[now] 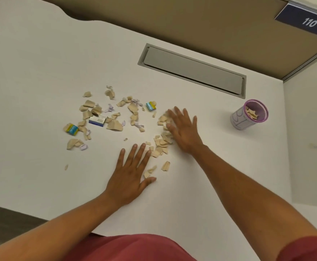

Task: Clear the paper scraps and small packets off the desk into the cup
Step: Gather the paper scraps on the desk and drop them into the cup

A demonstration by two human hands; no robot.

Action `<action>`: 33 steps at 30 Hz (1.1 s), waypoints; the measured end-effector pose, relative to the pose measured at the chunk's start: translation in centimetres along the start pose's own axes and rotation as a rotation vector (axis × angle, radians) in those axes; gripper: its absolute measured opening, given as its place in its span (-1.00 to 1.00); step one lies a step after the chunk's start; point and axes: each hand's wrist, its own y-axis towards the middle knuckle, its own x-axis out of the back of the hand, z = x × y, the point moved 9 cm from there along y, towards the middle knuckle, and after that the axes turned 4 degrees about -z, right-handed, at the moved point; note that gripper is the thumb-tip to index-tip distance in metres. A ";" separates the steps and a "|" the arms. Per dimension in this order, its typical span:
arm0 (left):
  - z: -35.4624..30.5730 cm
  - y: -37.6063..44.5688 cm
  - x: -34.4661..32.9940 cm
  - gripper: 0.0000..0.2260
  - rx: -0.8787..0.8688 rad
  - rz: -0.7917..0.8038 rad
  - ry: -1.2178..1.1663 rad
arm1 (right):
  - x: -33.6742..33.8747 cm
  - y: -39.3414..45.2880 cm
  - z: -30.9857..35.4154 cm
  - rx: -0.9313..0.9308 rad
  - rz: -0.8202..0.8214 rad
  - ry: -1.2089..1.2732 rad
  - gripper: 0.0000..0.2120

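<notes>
The cup (pixel 248 114) stood on the white desk (pixel 41 63), and all places here are given from it. Far to its left lay the widest scatter of paper scraps (pixel 114 125), tan and pale purple, with a white-and-blue small box (pixel 97 120) and two yellow-and-blue packets (pixel 71 129) (pixel 151 106) among them. Nearer, left and below the cup, the left hand (pixel 130 176) lay flat on the desk, palm down, fingers spread and holding nothing. Between the two hands was a denser heap of tan scraps (pixel 162 140). Just left of the cup the right hand (pixel 184 130) was flat too, fingers open and slightly apart, its edge touching that heap. Inside the cup some tan scraps (pixel 252 113) already lay. Behind the cup, a grey cable flap (pixel 191 70) was set in the desk.
</notes>
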 end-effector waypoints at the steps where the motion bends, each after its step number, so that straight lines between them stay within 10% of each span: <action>1: 0.1 0.5 0.0 -0.22 0.031 0.001 0.002 | -0.6 -0.4 1.0 0.039 0.014 -0.028 -0.47; 9: 1.0 7.2 0.8 -0.15 0.044 0.031 -0.022 | -2.1 -6.9 3.8 0.064 -0.054 0.124 -0.57; 17: 2.4 6.1 2.0 -0.19 0.011 -0.105 -0.113 | 0.2 -12.4 -2.2 -0.410 -0.243 0.313 -0.46; 33: 0.6 6.3 2.4 -0.23 0.006 0.002 -0.263 | 0.7 -10.1 3.1 -0.363 -0.470 0.526 -0.49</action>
